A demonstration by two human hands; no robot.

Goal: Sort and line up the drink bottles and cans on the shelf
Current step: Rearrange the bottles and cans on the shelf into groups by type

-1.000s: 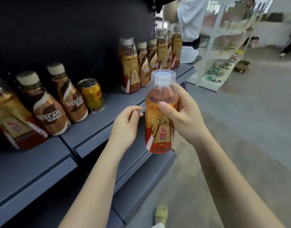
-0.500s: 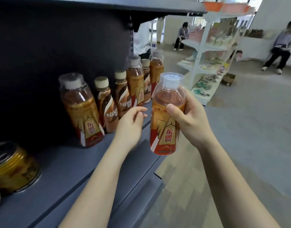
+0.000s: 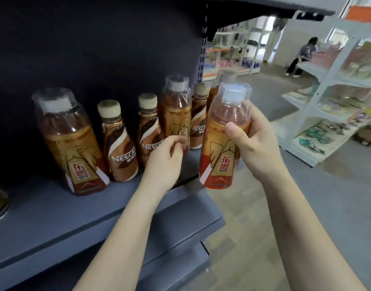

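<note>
Shelf (image 3: 54,208) row nearer than before; right hand (image 3: 258,141) clenched on orange bottle (image 3: 224,143), left hand (image 3: 165,160) reaching, empty, for second orange bottle (image 3: 177,114).

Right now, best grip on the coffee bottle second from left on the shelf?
Grip the coffee bottle at its narrow neck just under the cap, from the open front. It stands upright with bottles close on both sides, so fingers have little room beside its wider body.

Off to the right stands a white display rack (image 3: 331,114) with blurred goods; beyond it a seated person (image 3: 304,55) on the grey floor (image 3: 327,196), more white shelving (image 3: 239,45) behind.
</note>
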